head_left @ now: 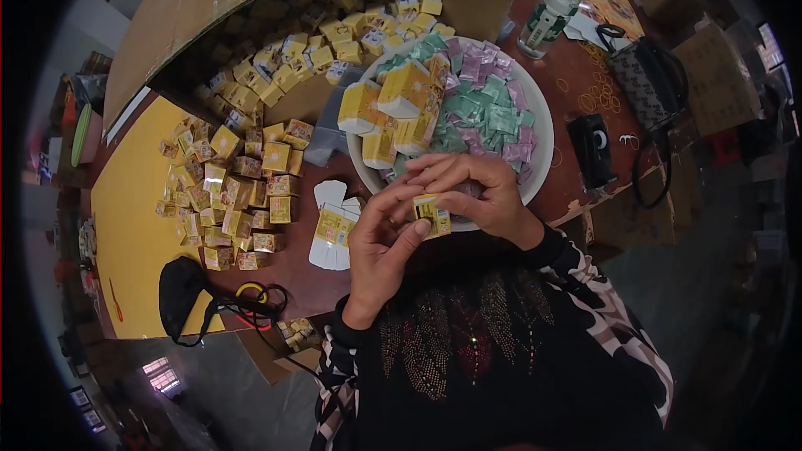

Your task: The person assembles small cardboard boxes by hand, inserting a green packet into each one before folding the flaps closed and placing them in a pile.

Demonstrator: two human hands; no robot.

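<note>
Between my two hands, in front of my chest, is a small yellow printed box point(433, 215). My left hand point(386, 238) pinches its left side with thumb and fingers. From the right, my right hand point(478, 192) grips its upper right edge, thumb near the top. Just beyond stands a white round basin point(543, 125) holding green sachets point(480, 108) and pink sachets point(484, 60). Larger yellow-and-white cartons point(404, 90) rest on the sachets at the basin's left. Flat unfolded box blanks point(332, 230) lie beside my left hand.
Many small yellow boxes point(238, 188) are piled at left; more fill a large cardboard box point(276, 0) behind. A clear bottle point(549, 18), rubber bands point(597, 83), a black pouch point(591, 150) and a handbag point(647, 79) sit at right. A black mask-like item point(182, 296) lies front left.
</note>
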